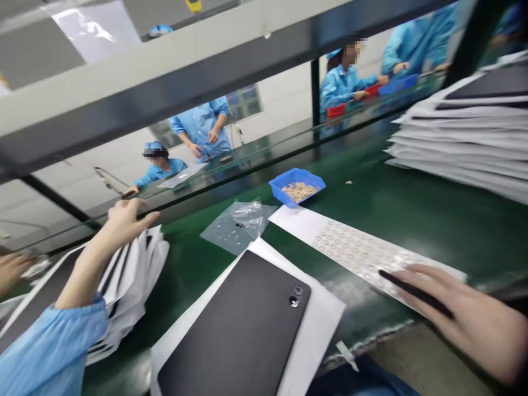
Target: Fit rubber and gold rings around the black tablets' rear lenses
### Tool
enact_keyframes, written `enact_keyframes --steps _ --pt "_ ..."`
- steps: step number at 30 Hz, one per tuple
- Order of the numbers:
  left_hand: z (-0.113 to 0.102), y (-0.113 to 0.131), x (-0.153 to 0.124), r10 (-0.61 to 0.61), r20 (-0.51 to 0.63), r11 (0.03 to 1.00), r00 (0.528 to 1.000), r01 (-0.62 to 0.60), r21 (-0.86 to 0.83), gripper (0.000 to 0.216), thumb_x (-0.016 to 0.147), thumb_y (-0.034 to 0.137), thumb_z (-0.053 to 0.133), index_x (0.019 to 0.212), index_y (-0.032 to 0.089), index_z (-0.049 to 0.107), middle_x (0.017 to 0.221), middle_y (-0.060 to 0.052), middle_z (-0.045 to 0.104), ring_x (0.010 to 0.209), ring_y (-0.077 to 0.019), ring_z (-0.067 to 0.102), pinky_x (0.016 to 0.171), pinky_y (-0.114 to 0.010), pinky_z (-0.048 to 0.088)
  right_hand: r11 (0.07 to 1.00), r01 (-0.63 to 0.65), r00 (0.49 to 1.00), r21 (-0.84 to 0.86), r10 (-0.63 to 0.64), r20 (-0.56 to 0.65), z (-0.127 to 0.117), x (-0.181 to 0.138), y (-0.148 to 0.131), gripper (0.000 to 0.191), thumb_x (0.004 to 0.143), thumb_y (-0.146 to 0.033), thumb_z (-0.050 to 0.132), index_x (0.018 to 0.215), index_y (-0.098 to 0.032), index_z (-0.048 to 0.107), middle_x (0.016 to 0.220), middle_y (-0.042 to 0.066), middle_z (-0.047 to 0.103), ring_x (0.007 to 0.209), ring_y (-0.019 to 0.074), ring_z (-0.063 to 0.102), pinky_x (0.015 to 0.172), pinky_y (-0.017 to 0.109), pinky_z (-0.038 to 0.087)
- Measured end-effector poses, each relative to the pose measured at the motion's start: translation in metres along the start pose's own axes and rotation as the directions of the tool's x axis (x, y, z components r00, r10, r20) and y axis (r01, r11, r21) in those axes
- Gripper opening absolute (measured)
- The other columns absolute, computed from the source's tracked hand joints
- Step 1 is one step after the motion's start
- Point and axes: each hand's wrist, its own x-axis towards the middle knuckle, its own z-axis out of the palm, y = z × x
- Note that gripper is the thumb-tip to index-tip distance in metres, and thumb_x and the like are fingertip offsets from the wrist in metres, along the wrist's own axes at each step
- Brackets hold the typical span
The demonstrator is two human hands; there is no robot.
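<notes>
My left hand [126, 220] reaches out over a fanned stack of white-sleeved black panels [124, 286] at the left, fingers curled down on its far edge. My right hand [466, 319] rests at the lower right, holding thin black tweezers [414, 291] whose tip lies on a white sheet of small round stickers [350, 247]. Between the hands a black tablet back cover [243, 330] with a camera hole lies on a white sleeve [317, 324].
A blue tray [297, 187] of small tan parts and a clear plastic bag [237, 223] sit on the green conveyor belt [412, 209]. A tall stack of sleeved panels [466, 137] stands at the right. Several people in blue coats work across the line.
</notes>
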Motion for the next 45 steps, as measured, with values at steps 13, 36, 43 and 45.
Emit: enact_keyframes --steps 13,36,43,45 --pt "0.128 0.275 -0.028 0.705 0.121 0.653 0.699 -0.573 -0.495 0.051 0.084 0.041 0.057 0.123 0.009 0.047 0.133 -0.019 0.047 0.126 -0.0286 0.040 0.106 -0.043 0.034 0.823 -0.354 0.918 0.444 0.215 0.334 -0.043 0.126 -0.053 0.061 0.089 -0.058 0.031 0.054 -0.015 0.057 0.044 0.006 0.056 0.040 0.0145 0.056 0.041 0.024 0.047" --pt "0.129 0.277 -0.033 0.497 0.418 0.830 0.760 -0.277 -0.485 0.082 0.086 0.064 0.036 0.144 0.008 0.021 0.152 -0.015 0.013 0.139 -0.0369 0.006 0.109 -0.058 0.012 0.778 -0.206 0.930 0.594 -0.033 0.366 0.063 0.156 -0.069 0.020 0.082 -0.036 0.055 0.076 -0.018 0.050 0.058 0.001 0.062 0.054 0.0172 0.064 0.052 0.027 0.050" --pt "0.132 0.280 -0.034 0.492 0.409 0.838 0.769 -0.289 -0.464 0.083 0.084 0.063 0.043 0.145 0.011 0.021 0.151 -0.015 0.016 0.138 -0.0391 0.009 0.108 -0.059 0.014 0.554 -0.288 0.917 0.781 -0.075 0.392 0.053 0.157 -0.067 0.031 0.078 -0.046 0.062 0.076 -0.017 0.051 0.056 -0.001 0.060 0.048 0.0142 0.060 0.046 0.026 0.050" --pt "0.133 0.279 -0.031 0.490 0.402 0.837 0.773 -0.289 -0.465 0.082 0.084 0.057 0.049 0.144 0.011 0.021 0.151 -0.016 0.018 0.137 -0.0399 0.011 0.108 -0.060 0.014 0.457 -0.313 0.902 0.833 -0.132 0.412 0.044 0.155 -0.074 0.035 0.075 -0.048 0.065 0.075 -0.017 0.050 0.054 -0.002 0.058 0.047 0.0125 0.059 0.045 0.024 0.049"
